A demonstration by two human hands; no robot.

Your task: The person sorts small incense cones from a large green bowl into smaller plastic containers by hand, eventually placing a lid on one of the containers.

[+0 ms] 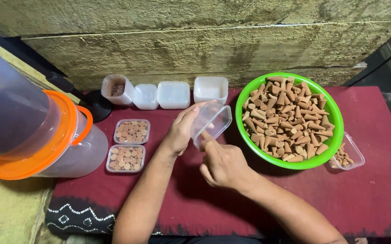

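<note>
My left hand (pixel 181 131) holds a small clear plastic box (pixel 212 123) up over the dark red cloth (pixel 367 190), gripping its left side. My right hand (pixel 221 163) is just below it, with a finger reaching up to the box's lower edge. The box looks empty. Directly to the right stands a green bowl (pixel 335 118) heaped with several brown cone-shaped pieces (pixel 285 119).
Two clear boxes (pixel 132 131) (pixel 126 158) filled with brown cones stand on end at the left. Another clear box (pixel 348 153) with cones is tucked behind the bowl on the right. Several white containers (pixel 173 94) line the wall. An orange-lidded clear jug (pixel 46 135) lies far left.
</note>
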